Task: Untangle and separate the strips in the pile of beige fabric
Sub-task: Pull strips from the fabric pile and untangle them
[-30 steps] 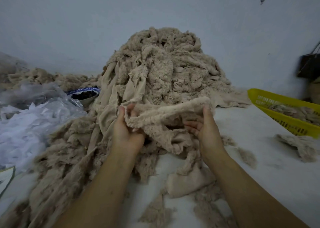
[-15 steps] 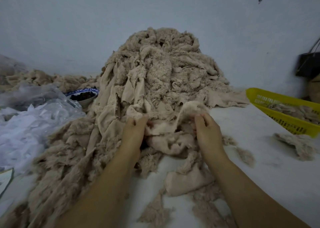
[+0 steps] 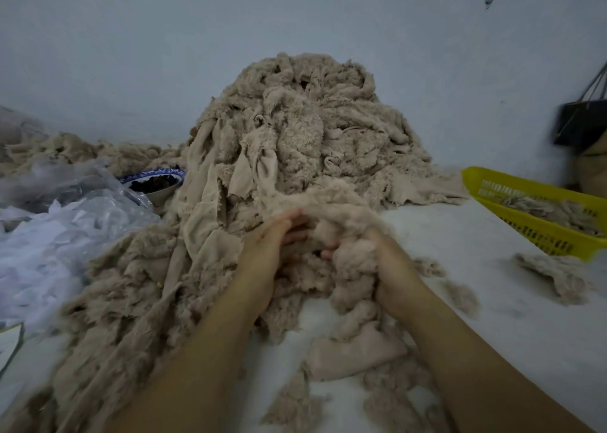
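Note:
A tall pile of beige fabric (image 3: 305,130) rises against the wall at the middle of the white table, its strips spilling down to the left and toward me. At the pile's foot my left hand (image 3: 262,252) and my right hand (image 3: 391,268) are close together, both closed on one fluffy beige strip (image 3: 331,209) that bunches between and over the fingers. The strip is blurred by motion. Below my hands a smooth folded piece (image 3: 354,353) and loose scraps lie on the table.
A yellow plastic basket (image 3: 538,232) with a few strips stands at the right, a loose strip (image 3: 555,271) in front of it. Clear plastic bags with white material (image 3: 56,235) fill the left. A blue-rimmed bowl (image 3: 157,183) sits behind them. A dark bag (image 3: 581,123) hangs at the far right.
My hands have lowered the stretched strip from chest height to the pile's foot and come closer together, bunching the fabric between them.

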A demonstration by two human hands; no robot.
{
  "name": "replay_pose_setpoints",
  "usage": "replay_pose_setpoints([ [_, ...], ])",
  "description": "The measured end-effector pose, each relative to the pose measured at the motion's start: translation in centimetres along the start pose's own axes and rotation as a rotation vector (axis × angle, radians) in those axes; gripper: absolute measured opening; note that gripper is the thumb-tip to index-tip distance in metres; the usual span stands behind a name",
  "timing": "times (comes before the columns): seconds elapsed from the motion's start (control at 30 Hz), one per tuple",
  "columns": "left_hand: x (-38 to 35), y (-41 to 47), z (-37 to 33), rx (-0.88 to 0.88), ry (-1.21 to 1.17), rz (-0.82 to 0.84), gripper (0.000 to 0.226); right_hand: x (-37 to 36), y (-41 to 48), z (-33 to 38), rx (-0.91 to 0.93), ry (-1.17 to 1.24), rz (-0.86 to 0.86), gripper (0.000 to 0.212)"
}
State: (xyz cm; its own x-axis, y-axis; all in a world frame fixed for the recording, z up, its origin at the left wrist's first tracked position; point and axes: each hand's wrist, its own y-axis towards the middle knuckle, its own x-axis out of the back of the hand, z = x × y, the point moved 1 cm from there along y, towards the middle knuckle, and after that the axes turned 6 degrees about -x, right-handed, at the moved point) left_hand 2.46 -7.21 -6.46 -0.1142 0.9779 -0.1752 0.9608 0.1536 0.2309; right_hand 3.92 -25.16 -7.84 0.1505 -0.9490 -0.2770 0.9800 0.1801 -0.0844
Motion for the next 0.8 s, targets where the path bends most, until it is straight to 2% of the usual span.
replay_pose_setpoints([
  [0.03,0.2,0.0,0.4,-0.064,0.244,-0.044,0.025,0.5,-0.1,0.7,-0.022,0.212,0.031,0.028],
  [0.07,0.3,-0.1,0.8,-0.120,0.461,-0.018,0.026,1.1,-0.1,1.3,-0.011,0.361,0.044,0.031],
  [0.13,0.5,-0.2,2.1,-0.136,0.743,0.154,0.042,2.1,0.0,2.1,0.032,0.548,-0.018,0.040],
  [0.17,0.5,-0.2,2.7,-0.111,0.859,0.223,0.054,2.5,0.0,2.3,0.037,0.583,-0.094,0.043],
  [0.23,0.4,0.0,3.4,-0.078,1.112,0.278,0.067,3.0,0.0,2.3,0.033,0.528,-0.282,0.035],
  [0.3,0.3,0.1,3.8,-0.088,1.204,0.208,0.056,3.4,0.6,1.9,0.050,0.395,-0.427,0.030],
  [0.4,0.5,0.1,2.6,-0.148,0.932,-0.025,0.011,3.8,1.0,1.3,0.093,0.182,-0.531,0.049],
  [0.43,0.5,0.1,1.6,-0.139,0.876,-0.104,0.008,3.8,1.0,1.0,0.089,0.072,-0.564,0.056],
  [0.5,1.4,0.9,-0.4,0.008,0.615,-0.320,0.019,3.8,0.9,0.4,0.078,-0.131,-0.603,0.062],
  [0.57,2.3,1.6,-2.9,0.121,-0.022,-0.463,0.026,3.8,1.0,0.0,0.110,-0.208,-0.616,0.052],
  [0.6,2.8,1.8,-4.0,0.131,-0.285,-0.464,0.028,3.7,1.1,0.0,0.125,-0.234,-0.628,0.047],
  [0.63,3.4,2.0,-4.9,0.105,-0.442,-0.449,0.033,3.7,1.3,0.0,0.132,-0.267,-0.636,0.042],
  [0.7,4.1,2.1,-6.5,0.081,-0.560,-0.418,0.042,3.5,1.3,0.1,0.137,-0.358,-0.635,0.038],
  [0.8,4.2,1.3,-7.4,0.091,-0.662,-0.333,0.044,2.9,0.8,0.3,0.188,-0.611,-0.685,0.050],
])
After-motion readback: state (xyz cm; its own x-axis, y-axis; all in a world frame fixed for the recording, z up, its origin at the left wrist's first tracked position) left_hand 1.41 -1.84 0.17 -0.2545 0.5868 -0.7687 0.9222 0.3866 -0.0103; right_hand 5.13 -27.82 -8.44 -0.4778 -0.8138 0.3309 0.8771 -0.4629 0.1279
